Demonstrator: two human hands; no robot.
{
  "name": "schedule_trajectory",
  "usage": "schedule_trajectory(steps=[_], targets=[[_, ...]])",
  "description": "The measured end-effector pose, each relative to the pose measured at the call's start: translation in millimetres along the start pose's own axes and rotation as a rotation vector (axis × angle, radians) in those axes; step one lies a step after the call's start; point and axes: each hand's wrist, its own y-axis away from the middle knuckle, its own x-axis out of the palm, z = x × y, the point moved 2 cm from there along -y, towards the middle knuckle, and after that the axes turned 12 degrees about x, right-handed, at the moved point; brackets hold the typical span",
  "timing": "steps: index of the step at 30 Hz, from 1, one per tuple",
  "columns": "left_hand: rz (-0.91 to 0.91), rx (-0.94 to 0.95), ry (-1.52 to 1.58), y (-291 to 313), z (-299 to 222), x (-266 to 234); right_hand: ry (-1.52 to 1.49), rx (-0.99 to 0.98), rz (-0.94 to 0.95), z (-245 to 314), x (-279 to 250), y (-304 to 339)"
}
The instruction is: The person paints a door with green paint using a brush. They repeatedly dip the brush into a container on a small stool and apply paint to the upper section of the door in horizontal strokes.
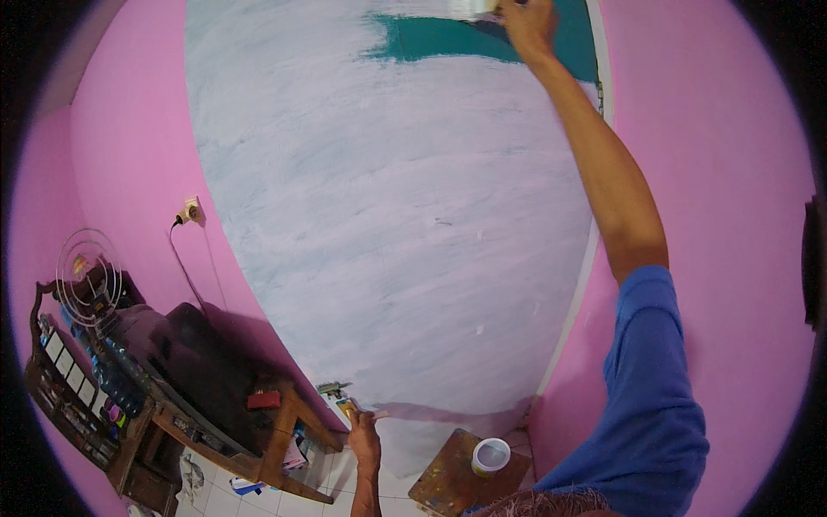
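A tall door panel point(396, 215) stands in front of me, coated in streaky pale paint, with a bare teal band point(457, 39) near the top. My right hand point(530, 28) is raised to that band, closed on a paintbrush point(475, 9). The brush is blurred and cut by the upper edge, its pale head against the surface. Low on the door's left edge, my left hand point(364, 441) is closed around what looks like the door handle point(346, 407). A metal slide bolt point(334, 389) sits just above it.
A paint tub point(490, 457) stands on a stained wooden stool point(452, 482) below. To the left are a wooden table point(280, 431) with a dark television, a red box point(264, 400), a fan point(90, 276) and a plugged-in socket point(190, 211). Pink walls flank the door.
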Motion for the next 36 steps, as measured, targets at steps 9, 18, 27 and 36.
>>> schedule_trajectory(steps=[9, 18, 27, 36], targets=[[0.019, 0.007, -0.027, 4.8, 0.5, 3.0, 0.321, -0.141, -0.046, 23.7, -18.2, 8.0], [0.023, -0.004, -0.005, -0.2, -2.5, -1.1, -0.008, -0.519, 0.086, 114.0, 95.9, 120.8], [-0.009, 0.015, -0.011, 0.4, 3.7, 6.2, -0.067, 0.053, 0.017, 17.4, 19.3, 66.2], [0.012, -0.022, 0.002, -3.6, -6.9, -3.5, 0.148, -0.316, -0.069, 57.5, 36.0, 93.0]])
